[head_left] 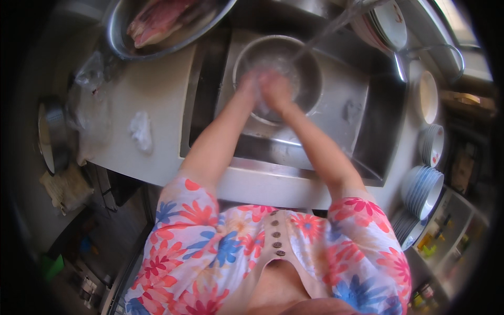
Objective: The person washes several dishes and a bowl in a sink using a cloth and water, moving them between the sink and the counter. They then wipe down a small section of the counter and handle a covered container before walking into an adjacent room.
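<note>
Both of my hands are together inside a round metal basin (314,88) that stands in the stainless steel sink (342,114). A stream of water (321,36) falls into the basin from the upper right. My left hand (249,84) presses against or close to my right hand (277,89). Motion blur and splashing hide the fingers, so whether anything lies between them does not show. Water in the basin looks churned around the hands.
At upper left, a large metal bowl (114,35) holds raw meat (163,21). A crumpled white plastic bag (141,132) and a clear bag (90,102) lie on the left counter. Stacked bowls (421,191) and plates (409,232) line the right side, near a metal handle (399,67).
</note>
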`<state>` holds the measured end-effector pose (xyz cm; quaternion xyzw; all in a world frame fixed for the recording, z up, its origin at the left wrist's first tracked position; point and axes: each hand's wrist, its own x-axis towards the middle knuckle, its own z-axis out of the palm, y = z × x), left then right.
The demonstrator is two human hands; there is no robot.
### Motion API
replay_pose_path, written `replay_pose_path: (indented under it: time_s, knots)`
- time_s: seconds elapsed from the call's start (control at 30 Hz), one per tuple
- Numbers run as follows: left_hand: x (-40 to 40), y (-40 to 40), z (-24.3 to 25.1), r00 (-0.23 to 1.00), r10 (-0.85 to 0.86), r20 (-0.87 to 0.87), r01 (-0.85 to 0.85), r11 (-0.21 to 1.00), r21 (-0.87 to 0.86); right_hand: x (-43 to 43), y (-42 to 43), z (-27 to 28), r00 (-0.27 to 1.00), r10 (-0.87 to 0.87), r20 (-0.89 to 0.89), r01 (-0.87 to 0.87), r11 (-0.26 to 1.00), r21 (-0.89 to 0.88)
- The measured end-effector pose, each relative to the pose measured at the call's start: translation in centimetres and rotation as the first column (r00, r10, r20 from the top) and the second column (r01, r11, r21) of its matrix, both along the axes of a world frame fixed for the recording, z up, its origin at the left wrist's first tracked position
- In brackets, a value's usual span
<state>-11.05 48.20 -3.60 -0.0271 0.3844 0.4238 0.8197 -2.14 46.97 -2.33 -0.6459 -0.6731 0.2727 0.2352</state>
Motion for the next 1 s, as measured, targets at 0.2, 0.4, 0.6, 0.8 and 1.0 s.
replay_pose_path:
  time_s: [0.2, 0.4, 0.6, 0.8, 1.0]
  knots:
    - [0.4, 0.3, 1.5, 0.785, 0.026, -0.619, 0.151, 0.961, 0.232, 5.9, 3.8, -3.9, 0.964, 0.117, 0.240, -0.051, 0.963, -0.265]
    - [-0.8, -0.2, -2.0, 0.712, -0.178, -0.679, 0.285, 0.957, 0.047, 3.5, 1.2, -3.7, 0.903, 0.342, 0.261, -0.263, 0.919, -0.294]
    - [-2.0, -0.4, -4.6, 0.931, -0.137, -0.338, 0.164, 0.985, 0.054, 0.1, -0.1, 2.2, 0.929, 0.052, -0.365, -0.085, 0.994, -0.075]
    - [3.4, 0.0, -0.5, 0.979, 0.109, -0.172, -0.099, 0.993, 0.063, 3.3, 2.1, -1.7, 0.986, -0.164, 0.039, 0.165, 0.985, -0.045]
    - [0.3, -0.4, -0.4, 0.776, 0.092, -0.625, -0.067, 0.996, 0.064, -0.8, -1.3, 0.9, 0.983, -0.151, -0.101, 0.157, 0.986, 0.056]
